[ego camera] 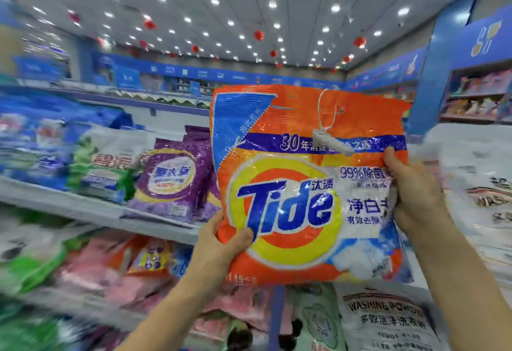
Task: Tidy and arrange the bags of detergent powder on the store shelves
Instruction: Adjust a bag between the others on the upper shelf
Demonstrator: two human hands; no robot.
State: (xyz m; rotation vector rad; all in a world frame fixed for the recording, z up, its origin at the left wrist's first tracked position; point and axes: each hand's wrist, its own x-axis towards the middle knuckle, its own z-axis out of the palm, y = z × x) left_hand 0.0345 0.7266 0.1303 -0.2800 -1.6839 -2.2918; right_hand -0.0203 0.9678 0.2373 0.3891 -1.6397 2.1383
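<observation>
An orange Tide detergent bag (291,134) is held upright in front of me, its printed face toward the camera, with a white security tag on a cord hanging near its top. My left hand (221,242) grips its lower left edge, thumb on the front. My right hand (412,192) grips the right edge, fingers curled round it. Behind the bag on the left, a purple detergent bag (171,181) and a green and white bag (108,165) lean on a shelf (91,209).
Blue bags fill the shelf's far left. The lower shelf holds pink, green and orange bags (91,270). White washing powder bags (388,320) stand at lower right and right. Store aisles and ceiling lights lie beyond.
</observation>
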